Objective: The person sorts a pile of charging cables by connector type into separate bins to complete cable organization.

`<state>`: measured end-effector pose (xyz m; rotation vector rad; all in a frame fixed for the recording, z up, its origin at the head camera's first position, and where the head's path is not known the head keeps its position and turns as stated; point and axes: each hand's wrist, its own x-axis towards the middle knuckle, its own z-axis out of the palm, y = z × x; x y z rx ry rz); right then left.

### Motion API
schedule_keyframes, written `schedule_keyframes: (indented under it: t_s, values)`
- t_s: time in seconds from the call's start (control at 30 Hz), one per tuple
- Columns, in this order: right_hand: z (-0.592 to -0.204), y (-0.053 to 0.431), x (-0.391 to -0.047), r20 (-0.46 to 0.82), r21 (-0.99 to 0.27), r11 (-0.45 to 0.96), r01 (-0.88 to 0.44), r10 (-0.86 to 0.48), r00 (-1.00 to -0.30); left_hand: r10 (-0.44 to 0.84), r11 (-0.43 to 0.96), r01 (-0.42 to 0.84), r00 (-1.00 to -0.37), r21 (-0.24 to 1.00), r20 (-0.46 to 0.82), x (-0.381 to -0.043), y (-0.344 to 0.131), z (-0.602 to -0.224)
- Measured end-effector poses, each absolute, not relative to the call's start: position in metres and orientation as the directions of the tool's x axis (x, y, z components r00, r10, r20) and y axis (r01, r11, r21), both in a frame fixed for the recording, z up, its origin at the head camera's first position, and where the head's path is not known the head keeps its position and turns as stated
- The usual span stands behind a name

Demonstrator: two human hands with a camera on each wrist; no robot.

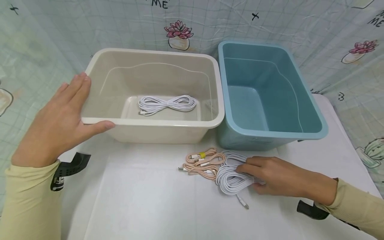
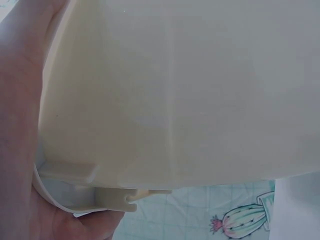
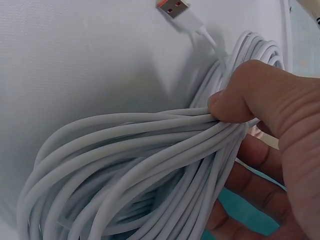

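Observation:
My left hand [image 1: 60, 116] holds the corner of a beige plastic bin [image 1: 162, 131], its thumb along the front rim and some fingertips under the lip in the left wrist view. Inside that bin lies a bundled white cable [image 1: 168, 104]. With my right hand [image 1: 277, 175] I pinch a coiled white charging cable [image 3: 165, 125] at its gathered middle, thumb on top. A USB plug [image 3: 175, 9] sticks out from this coil. Touching its left side are tan braided cables [image 1: 204, 165] with white plugs, one wrapped by a yellow tie.
A blue bin [image 1: 249, 140] stands against the beige bin's right side, nothing visible inside it. Both rest on a white-covered table [image 1: 150, 200]. Behind hangs a patterned curtain [image 1: 132, 23] with potted plants drawn on it.

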<state>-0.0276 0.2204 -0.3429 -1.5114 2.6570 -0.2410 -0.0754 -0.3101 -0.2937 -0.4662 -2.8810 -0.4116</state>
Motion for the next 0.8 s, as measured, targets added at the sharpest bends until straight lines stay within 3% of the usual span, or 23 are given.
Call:
schedule_keyframes:
  t_s: [0.8]
  values:
    - [-0.317, 0.204, -0.024, 0.096, -0.176, 0.419, -0.891, -0.893, -0.439, 0.273, 0.918, 0.319, -0.939, 0.234, 0.207, -0.075, -0.31, -0.293]
